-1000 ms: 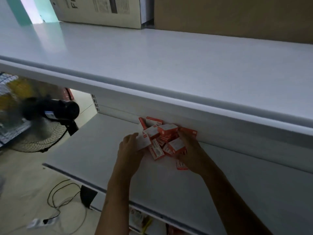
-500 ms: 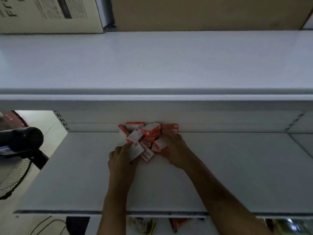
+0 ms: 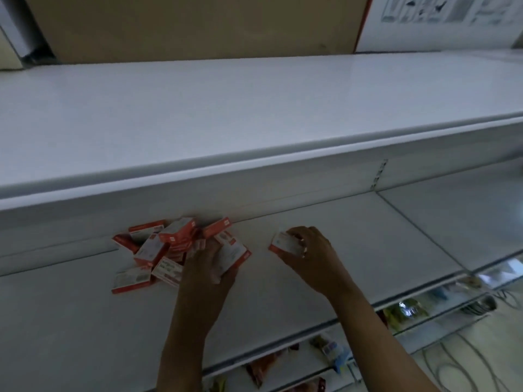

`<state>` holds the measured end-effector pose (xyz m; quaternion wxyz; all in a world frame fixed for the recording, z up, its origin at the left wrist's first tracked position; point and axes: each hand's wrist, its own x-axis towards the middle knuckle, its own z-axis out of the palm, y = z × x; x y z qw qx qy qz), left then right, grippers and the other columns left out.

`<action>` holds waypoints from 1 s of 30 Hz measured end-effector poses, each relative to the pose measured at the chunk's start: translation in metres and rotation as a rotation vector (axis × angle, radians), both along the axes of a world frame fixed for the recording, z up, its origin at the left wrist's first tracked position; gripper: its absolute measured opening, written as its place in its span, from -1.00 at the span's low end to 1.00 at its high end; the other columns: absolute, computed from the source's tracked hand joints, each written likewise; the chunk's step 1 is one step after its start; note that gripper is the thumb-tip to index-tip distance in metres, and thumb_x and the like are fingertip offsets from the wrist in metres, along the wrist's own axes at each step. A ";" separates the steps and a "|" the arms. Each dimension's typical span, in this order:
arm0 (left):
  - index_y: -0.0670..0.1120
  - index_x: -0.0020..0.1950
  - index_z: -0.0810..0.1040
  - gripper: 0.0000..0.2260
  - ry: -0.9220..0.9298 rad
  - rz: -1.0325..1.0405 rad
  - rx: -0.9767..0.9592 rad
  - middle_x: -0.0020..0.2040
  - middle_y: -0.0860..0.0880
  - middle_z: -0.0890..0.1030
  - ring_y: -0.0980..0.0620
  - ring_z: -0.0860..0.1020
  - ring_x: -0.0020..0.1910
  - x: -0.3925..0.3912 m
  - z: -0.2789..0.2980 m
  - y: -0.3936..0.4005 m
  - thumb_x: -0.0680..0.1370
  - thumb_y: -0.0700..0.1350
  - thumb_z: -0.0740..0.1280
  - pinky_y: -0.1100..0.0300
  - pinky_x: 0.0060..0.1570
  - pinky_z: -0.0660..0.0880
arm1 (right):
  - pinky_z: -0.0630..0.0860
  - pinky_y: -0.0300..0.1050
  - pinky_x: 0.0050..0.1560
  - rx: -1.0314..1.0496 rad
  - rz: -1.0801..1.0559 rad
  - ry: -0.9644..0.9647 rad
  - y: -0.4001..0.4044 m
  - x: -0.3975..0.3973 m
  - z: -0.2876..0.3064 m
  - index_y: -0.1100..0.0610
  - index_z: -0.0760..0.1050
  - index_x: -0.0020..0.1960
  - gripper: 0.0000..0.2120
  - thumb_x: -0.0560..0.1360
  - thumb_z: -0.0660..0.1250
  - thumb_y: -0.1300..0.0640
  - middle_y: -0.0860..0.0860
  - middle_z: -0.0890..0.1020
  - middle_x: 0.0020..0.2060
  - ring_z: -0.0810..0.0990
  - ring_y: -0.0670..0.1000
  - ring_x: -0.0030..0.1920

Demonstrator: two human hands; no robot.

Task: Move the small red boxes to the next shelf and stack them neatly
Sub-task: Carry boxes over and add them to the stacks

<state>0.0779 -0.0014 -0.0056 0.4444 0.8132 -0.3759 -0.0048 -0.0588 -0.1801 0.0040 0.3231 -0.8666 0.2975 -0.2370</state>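
A loose pile of several small red and white boxes (image 3: 167, 244) lies at the back of the white middle shelf (image 3: 85, 321). My left hand (image 3: 208, 265) grips one box (image 3: 230, 254) at the pile's right edge. My right hand (image 3: 308, 251) holds a single red box (image 3: 284, 246) to the right of the pile, low over the shelf. One box (image 3: 131, 280) lies flat at the pile's front left. The neighbouring shelf section (image 3: 458, 222) starts further right, past a seam.
A wide white upper shelf (image 3: 254, 114) overhangs the pile, with a brown cardboard box (image 3: 198, 24) on it. Lower shelves at the bottom right hold packaged goods (image 3: 407, 306). Cables (image 3: 464, 363) lie on the floor.
The view has swung right. My right hand has drawn one box out of the pile and moved right with it. My left hand has shifted to the pile's right side.
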 end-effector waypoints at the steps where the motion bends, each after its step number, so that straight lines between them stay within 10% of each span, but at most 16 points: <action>1: -0.06 0.27 0.49 -0.58 0.004 -0.027 0.016 0.22 -0.01 0.53 0.01 0.48 0.18 -0.004 0.001 -0.010 0.43 -0.05 0.46 0.08 0.14 0.43 | 0.51 -0.12 0.02 0.034 -0.029 0.000 -0.006 -0.012 0.000 0.03 0.50 0.18 -0.54 0.39 0.42 -0.19 -0.06 0.49 0.00 0.53 -0.04 0.01; 30: -0.08 0.34 0.43 -0.56 0.131 -0.449 0.037 0.10 0.06 0.42 0.05 0.44 0.14 -0.316 0.022 -0.408 0.48 -0.10 0.42 0.22 0.12 0.36 | 0.54 -0.33 -0.06 0.079 -0.612 -0.211 -0.308 -0.401 0.030 0.05 0.51 0.18 -0.48 0.30 0.52 -0.11 -0.06 0.56 0.01 0.55 -0.16 -0.01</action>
